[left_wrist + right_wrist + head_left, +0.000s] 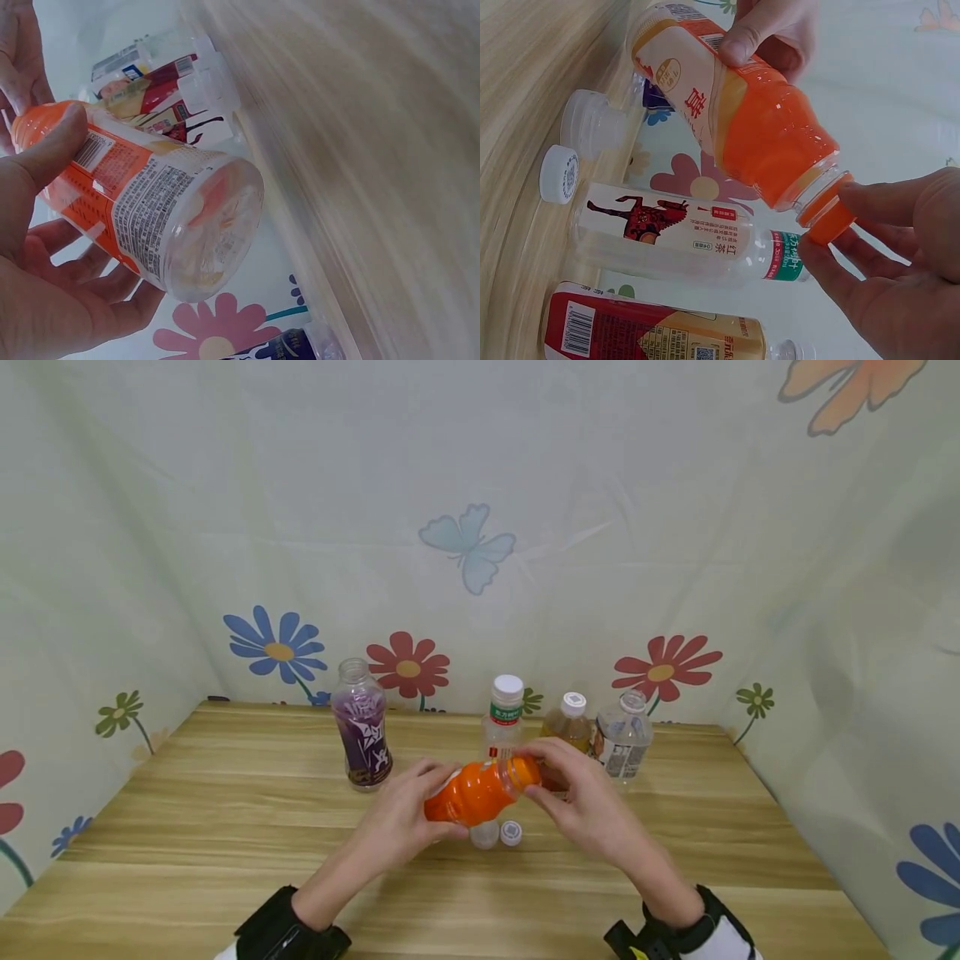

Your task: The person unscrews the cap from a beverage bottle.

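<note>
Above the table, my left hand (405, 806) grips the body of an orange drink bottle (472, 793), fingers and thumb wrapped round its label. The bottle leans over sideways, its neck toward my right hand (592, 802). Thumb and fingers of the right hand pinch the orange cap (829, 214) at the neck; a clear ring of neck shows just below it in the right wrist view. From the left wrist view, the clear base (225, 232) of the bottle faces the camera. Below the bottle, a white cap (511, 833) and a translucent cap (484, 835) lie on the table.
A purple bottle (363, 727) without a cap stands at the back left. Behind my hands are a white-capped clear bottle (506, 727), a white-capped amber bottle (567, 725) and a capless clear bottle (626, 737). A flowered curtain (570, 577) hangs behind the wooden table (225, 827).
</note>
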